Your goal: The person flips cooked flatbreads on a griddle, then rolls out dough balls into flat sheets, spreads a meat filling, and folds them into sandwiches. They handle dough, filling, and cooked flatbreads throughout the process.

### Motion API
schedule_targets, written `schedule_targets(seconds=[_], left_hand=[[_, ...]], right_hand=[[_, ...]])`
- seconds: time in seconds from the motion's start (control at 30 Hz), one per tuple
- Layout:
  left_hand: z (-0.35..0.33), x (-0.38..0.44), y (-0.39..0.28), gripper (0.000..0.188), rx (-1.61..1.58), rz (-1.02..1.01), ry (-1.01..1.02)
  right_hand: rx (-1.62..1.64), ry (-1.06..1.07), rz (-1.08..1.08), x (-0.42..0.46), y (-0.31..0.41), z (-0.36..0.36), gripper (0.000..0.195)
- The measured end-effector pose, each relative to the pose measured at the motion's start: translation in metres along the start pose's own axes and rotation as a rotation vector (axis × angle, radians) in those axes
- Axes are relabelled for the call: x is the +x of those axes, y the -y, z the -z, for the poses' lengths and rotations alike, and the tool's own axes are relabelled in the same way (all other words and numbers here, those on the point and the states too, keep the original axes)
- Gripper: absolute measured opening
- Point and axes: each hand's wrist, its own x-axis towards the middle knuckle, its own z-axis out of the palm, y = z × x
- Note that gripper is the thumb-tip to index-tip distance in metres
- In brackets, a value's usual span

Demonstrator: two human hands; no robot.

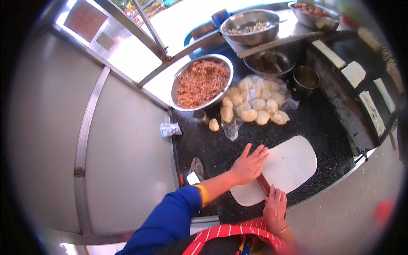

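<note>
A thin, oblong sheet of pale dough [295, 161] lies on the dark speckled worktop in front of me. Across it runs a reddish-brown wooden rolling pin [264, 184], of which only the middle shows. My left hand [251, 165] lies flat over the pin's far end, fingers spread and not wrapped round it. The near end is under my right hand [275, 204], whose fingers and thumb bend about it. Both hands hide the pin's ends.
Beyond the sheet sit several dough balls [258, 104] under clear plastic and one loose ball [214, 125]. A steel bowl of minced filling [204, 83] stands left of them. At right, a griddle [346, 105] carries dough pieces. Another bowl [250, 32] rests on the shelf; a metal panel [127, 143] borders the left.
</note>
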Motion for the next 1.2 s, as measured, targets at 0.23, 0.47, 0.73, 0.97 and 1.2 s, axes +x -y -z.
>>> schedule_targets(seconds=[0.23,0.47,0.73,0.97,1.2], left_hand=[[-0.01,-0.018,0.007,0.063,-0.051,0.024,0.034],[-0.002,-0.126,0.039,0.048,-0.296,-0.018,-0.122],[-0.013,-0.061,-0.039,0.066,-0.126,-0.153,0.046],[-0.032,0.087,-0.081,0.064,-0.158,-0.227,-0.185],[-0.038,0.095,-0.096,0.059,-0.066,-0.18,-0.047]], right_hand=[[0.003,-0.078,-0.015,-0.018,0.028,-0.013,0.062],[0.039,-0.017,0.071,-0.039,0.077,-0.039,0.054],[0.115,-0.11,-0.068,-0.078,0.02,-0.004,0.059],[0.036,-0.127,-0.249,-0.056,-0.039,0.034,0.058],[0.085,-0.191,-0.254,-0.052,-0.07,0.042,0.057]])
